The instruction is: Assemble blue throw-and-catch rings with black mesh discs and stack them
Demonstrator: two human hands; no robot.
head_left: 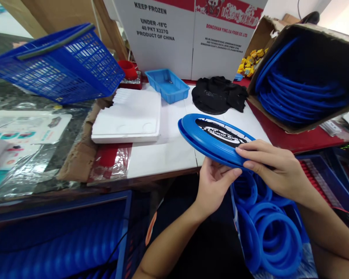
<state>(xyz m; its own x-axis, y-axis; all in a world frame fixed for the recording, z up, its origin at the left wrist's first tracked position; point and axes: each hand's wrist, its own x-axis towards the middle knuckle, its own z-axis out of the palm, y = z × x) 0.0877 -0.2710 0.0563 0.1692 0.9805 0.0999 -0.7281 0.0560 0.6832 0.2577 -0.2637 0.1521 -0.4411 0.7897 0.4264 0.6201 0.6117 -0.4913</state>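
Holding a blue disc (215, 146) up, tilted, above the white surface (168, 155). Gripping its near rim from below with left fingers (231, 178) nearly closed, and pinching its right side with right fingers (254, 155) (near some blue rings (262, 234)).

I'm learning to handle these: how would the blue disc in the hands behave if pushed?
The blue disc probably feels fairly stiff, since it keeps a smooth, round curve. It's likely light, looking slim and plastic. Its layers might shift, as a dark gap shows between them.
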